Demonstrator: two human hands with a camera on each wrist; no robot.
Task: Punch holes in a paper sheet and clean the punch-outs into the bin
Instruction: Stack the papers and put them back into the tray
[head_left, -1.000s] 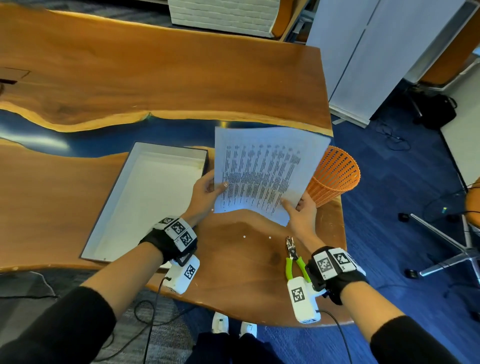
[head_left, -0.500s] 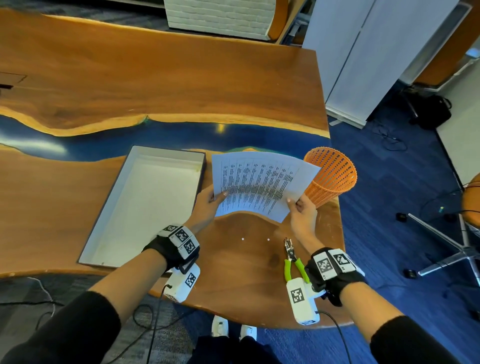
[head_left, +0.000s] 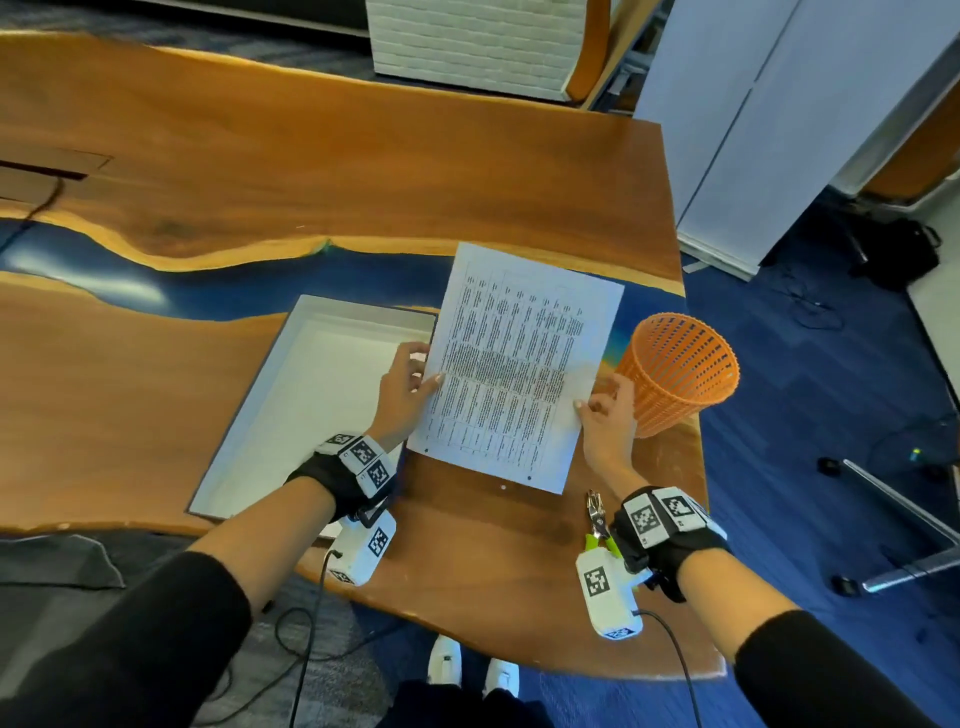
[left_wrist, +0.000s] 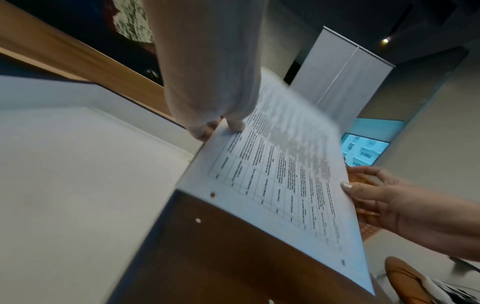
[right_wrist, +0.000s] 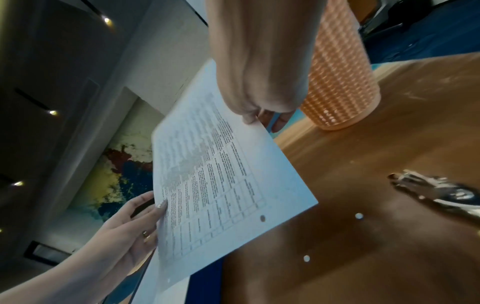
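A printed paper sheet (head_left: 514, 364) with two punched holes along its near edge hangs just above the table, one hand on each long side. My left hand (head_left: 410, 379) pinches its left edge (left_wrist: 221, 127); my right hand (head_left: 605, 408) pinches its right edge (right_wrist: 259, 119). The hole punch (head_left: 597, 525), metal with green handles, lies on the table by my right wrist. Small white punch-outs (right_wrist: 359, 215) lie on the wood below the sheet's near edge. The orange mesh bin (head_left: 675, 371) stands at the table's right edge, just right of my right hand.
A shallow white tray (head_left: 291, 405) lies left of the sheet, its right rim under my left hand. The wooden table (head_left: 260, 171) has a blue resin strip across it. Beyond the right edge are blue carpet, a chair base (head_left: 893, 519) and a white partition (head_left: 769, 130).
The sheet was raised and tilted towards me, then bent over; now it is lowered nearly flat over the table. Both hands slid to its long sides. The punch has not moved.
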